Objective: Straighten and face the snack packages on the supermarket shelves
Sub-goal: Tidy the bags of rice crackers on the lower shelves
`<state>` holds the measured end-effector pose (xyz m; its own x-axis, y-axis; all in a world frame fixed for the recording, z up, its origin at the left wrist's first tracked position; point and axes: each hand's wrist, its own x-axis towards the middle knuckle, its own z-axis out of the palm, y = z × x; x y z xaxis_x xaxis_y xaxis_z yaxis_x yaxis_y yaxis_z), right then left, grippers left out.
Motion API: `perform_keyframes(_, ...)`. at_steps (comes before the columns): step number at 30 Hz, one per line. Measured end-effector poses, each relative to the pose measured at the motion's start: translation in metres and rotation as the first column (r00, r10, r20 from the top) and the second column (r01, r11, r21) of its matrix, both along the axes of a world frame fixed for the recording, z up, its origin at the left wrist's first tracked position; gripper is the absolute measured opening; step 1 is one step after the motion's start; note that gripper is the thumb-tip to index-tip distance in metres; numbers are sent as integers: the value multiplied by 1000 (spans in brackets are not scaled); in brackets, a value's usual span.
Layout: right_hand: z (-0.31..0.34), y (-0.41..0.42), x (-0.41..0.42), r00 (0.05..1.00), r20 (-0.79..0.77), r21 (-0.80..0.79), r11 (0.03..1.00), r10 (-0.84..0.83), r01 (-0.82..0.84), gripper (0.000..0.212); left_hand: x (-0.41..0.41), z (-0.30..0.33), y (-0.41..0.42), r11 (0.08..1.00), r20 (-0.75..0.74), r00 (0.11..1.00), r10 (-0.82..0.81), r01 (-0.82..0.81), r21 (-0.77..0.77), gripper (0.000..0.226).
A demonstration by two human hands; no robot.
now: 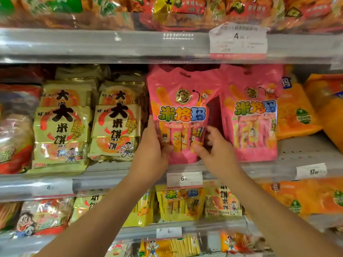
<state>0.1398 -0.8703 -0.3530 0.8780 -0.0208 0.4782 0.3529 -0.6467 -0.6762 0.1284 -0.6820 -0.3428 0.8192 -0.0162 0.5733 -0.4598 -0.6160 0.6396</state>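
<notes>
Got the pink snack bag (182, 115) upright between both hands: my left hand (151, 147) grips its left edge, my right hand (213, 147) pinches the lower right.

Two bare forearms, no sleeves visible; left hand (151, 153), right hand (216, 152) ungloved, no rings, no watch

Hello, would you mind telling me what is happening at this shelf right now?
A person is tidying snack packages on the middle shelf. Both hands are on the left pink bag: the left hand holds its left edge, and the right hand holds its lower right edge, thumb on the front. The bag stands upright, label facing out, beside a second pink bag of the same kind. Gold rice cracker packs sit stacked to the left.
</notes>
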Motion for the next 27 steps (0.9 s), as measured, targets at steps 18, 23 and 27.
perform_keyframes(18,-132,0,-72,935,354,-421,898,37,124,64,-74,-125,102,666,375,926,55,-313,677,90)
perform_keyframes(23,-136,14,-73,943,330,-339,926,-46,164,71,-75,-127,98,693,309,949,58,-261,672,90)
perform_keyframes(27,-135,25,-80,955,270,-288,936,-121,200,80,-91,-141,107,721,202,979,36,-165,673,88)
